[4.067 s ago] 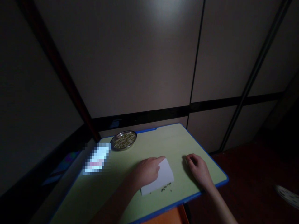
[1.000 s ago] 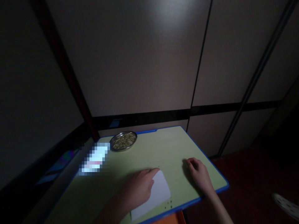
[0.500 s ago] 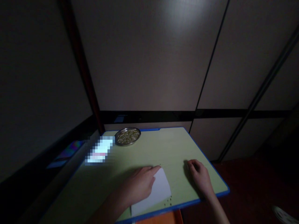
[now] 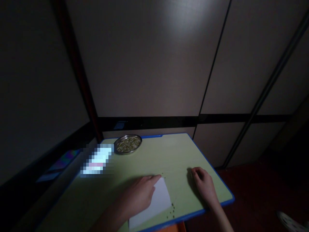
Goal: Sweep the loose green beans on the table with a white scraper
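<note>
My left hand (image 4: pixel 141 195) lies on a white sheet of paper (image 4: pixel 160 197) near the front of the table, its index finger stretched out along the sheet's far edge. The palm and forearm cover the sheet's left part. Small dark bits (image 4: pixel 173 211), like seeds or beans, are scattered beside the sheet's right corner, and a few more lie just past the fingertip. To the right, my right hand (image 4: pixel 204 183) rests on the tabletop with its fingers curled and the thumb and index tips together. Whatever they pinch, if anything, is too small to see.
On the pale green table (image 4: pixel 166 153) with a blue rim, a round metal plate (image 4: pixel 116 151) of greenish bits stands at the back left. A glowing, pixelated screen (image 4: pixel 98 159) is left of it. Cabinet panels (image 4: pixel 149 74) rise behind. Something orange (image 4: pixel 172 228) shows under the front edge.
The view has shifted slightly, so the table and everything on it sit a little further left and lower. Both hands keep nearly the same places and poses on the table.
</note>
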Tool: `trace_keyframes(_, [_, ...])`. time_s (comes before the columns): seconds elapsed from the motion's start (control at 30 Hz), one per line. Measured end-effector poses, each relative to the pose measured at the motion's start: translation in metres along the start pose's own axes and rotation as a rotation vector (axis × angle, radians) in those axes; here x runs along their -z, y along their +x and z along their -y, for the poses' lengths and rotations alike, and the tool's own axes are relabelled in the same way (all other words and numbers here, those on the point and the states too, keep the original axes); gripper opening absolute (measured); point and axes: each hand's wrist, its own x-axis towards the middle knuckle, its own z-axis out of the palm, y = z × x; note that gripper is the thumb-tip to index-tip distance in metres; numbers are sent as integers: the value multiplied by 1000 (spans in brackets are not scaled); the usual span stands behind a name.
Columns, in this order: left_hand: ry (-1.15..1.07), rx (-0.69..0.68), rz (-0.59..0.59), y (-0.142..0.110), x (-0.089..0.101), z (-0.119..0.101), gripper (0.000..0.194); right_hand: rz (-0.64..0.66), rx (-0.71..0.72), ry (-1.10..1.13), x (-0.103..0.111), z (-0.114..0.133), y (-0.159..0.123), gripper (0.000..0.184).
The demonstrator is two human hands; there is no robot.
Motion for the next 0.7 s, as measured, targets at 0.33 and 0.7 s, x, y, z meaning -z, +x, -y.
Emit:
trace_keyframes(0.33, [13, -15, 1, 1, 0, -7, 51, -13, 2, -1, 0, 3, -1, 43])
trace_keyframes(0.7, [45, 3, -25, 1, 0, 4, 52, -18, 4, -23, -1, 1, -2, 37])
